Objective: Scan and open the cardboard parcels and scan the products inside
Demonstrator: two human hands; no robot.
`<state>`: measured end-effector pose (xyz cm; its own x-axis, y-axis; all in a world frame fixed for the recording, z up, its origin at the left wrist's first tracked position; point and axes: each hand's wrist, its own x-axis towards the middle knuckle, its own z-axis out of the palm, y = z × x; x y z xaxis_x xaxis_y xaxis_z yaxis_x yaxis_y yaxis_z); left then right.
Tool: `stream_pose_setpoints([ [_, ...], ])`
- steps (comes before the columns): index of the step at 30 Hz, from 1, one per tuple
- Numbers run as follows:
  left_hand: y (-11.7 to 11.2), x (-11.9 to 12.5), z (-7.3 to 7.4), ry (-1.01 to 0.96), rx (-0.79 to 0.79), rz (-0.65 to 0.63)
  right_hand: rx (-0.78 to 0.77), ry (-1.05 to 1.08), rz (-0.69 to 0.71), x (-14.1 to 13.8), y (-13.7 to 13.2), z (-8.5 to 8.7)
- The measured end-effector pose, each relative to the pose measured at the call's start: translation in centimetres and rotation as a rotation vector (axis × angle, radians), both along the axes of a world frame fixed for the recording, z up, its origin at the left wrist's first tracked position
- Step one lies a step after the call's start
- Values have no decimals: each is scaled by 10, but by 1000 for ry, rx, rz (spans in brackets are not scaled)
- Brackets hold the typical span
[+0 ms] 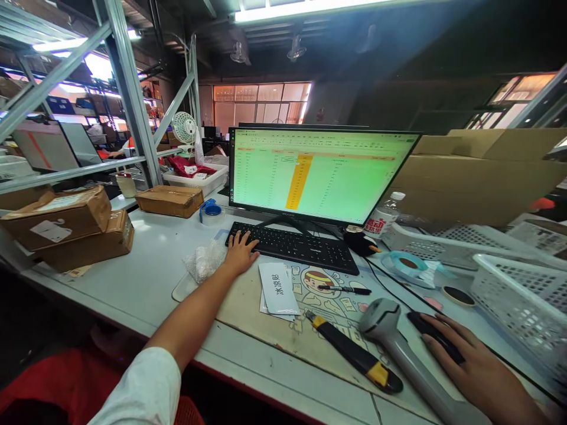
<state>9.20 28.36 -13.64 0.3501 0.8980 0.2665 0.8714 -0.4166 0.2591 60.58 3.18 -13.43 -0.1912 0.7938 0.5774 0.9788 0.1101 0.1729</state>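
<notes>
Left hand (pixel 240 255), spread, hides the keyboard (pixel 305 249) at its nine-o'clock end; right hand (pixel 485 366) clasps, partly covering, the mouse (pixel 438 335) at four o'clock.

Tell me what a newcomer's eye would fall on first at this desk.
Probably the bright monitor at the back of the desk, with its vivid orange column. Next, the left hand on the left end of the black keyboard, and the right hand over the mouse. Nearer the front edge, a yellow-and-black cutter lies beside a grey handheld scanner.
</notes>
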Motion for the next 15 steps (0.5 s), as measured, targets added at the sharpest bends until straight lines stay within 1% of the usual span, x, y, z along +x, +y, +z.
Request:
stream_pose_setpoints([
  [2, 1, 0, 0, -20, 18, -8, -35, 41, -39, 5, 0, -6],
  [4, 3, 2, 6, -52, 46, -16, -28, 53, -33, 5, 1, -9],
  [5, 3, 4, 12, -64, 63, -13, -14, 45, -17, 3, 2, -9],
  [6, 1, 6, 22, -92, 87, -19, 0, 33, 3, 0, 2, -8],
  [7, -5, 8, 35, -161, 124, -39, 11, 21, 21, -4, 2, -6],
  [8, -16, 9, 52, -261, 160, -78, 28, 14, 37, -8, 2, -3],
  [9, -32, 9, 71, -441, 204, -165, 50, 15, 50, -13, 2, 0],
  [10, -53, 7, 92, -686, 241, -281, 76, 23, 59, -18, 1, 4],
  [11, -80, 3, 114, -896, 194, -440, 112, 41, 66, -22, 0, 8],
  [12, -109, -2, 138, -1041, 105, -605, 137, 62, 68, -25, -3, 14],
  [13, -141, -10, 161, -1122, 49, -790, 158, 79, 68, -29, -5, 20],
  [14, -172, -18, 185, -1156, 14, -938, 182, 101, 64, -33, -8, 28],
  [15, -200, -26, 207, -1094, -30, -989, 199, 122, 60, -39, -10, 37],
])
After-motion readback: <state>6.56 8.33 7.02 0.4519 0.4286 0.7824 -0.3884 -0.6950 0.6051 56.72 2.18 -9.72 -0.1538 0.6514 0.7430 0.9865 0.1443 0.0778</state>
